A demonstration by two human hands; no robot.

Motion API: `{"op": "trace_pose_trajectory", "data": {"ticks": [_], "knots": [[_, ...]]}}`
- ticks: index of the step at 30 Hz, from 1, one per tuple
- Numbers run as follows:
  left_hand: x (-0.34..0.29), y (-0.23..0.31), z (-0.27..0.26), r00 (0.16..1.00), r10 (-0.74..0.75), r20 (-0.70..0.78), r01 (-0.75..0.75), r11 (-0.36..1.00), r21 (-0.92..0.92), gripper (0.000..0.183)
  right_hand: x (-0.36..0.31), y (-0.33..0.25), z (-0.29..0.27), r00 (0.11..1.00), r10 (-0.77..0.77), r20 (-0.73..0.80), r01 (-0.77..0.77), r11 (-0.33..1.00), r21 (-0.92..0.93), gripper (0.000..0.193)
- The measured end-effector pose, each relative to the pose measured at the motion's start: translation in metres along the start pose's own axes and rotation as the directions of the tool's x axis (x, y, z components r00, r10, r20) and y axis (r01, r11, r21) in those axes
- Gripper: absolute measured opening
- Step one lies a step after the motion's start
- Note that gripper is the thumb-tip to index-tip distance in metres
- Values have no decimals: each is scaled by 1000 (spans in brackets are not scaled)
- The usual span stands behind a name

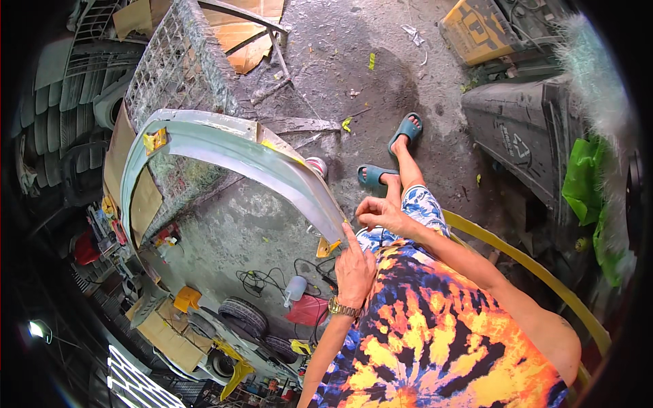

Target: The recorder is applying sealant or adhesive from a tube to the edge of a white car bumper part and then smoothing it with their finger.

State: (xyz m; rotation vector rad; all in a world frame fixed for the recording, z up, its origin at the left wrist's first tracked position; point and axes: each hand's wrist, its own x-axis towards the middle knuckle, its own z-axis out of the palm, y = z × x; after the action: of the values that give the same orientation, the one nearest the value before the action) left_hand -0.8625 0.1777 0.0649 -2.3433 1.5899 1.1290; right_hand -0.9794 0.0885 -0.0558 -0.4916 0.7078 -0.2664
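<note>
A long curved car bumper [224, 144], grey-green and dull, arches across the stand from the left toward me. Yellow marks run along part of its upper edge. My left hand [355, 272], with a gold watch on the wrist, is at the bumper's near end, its index finger stretched out against the tip. Just right of that end, in front of my shorts, my right hand [384, 216] is closed with bent fingers in a pinch; whatever it may hold is too small to make out. A small yellow packet [155, 141] lies on the bumper's far left part.
Beneath the bumper stands a metal mesh rack [180, 64] with cardboard [243, 30] beside it. A dark bin [513, 136] and a yellow box [476, 30] stand on the right. Cables [262, 280], a pale bottle [294, 289] and tyres [243, 316] lie on the floor to the lower left.
</note>
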Motion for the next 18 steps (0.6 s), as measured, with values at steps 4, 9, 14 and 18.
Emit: {"op": "trace_pose_trajectory", "data": {"ticks": [4, 9, 14, 18], "knots": [[4, -5, 3, 999, -36, -4, 36, 999, -8, 82, -18, -1, 15, 993, -74, 92, 93, 969, -229, 45], [7, -3, 2, 999, -39, -22, 39, 999, 16, 82, -28, 14, 20, 989, -105, 107, 136, 933, -333, 51], [5, -1, 0, 998, -38, -44, 35, 997, -64, 80, -26, 18, 17, 971, -200, 130, 235, 891, -388, 58], [6, -4, 1, 997, -11, -74, 12, 1000, 7, 79, -28, -4, 26, 937, -301, 178, 345, 712, -611, 56]]}}
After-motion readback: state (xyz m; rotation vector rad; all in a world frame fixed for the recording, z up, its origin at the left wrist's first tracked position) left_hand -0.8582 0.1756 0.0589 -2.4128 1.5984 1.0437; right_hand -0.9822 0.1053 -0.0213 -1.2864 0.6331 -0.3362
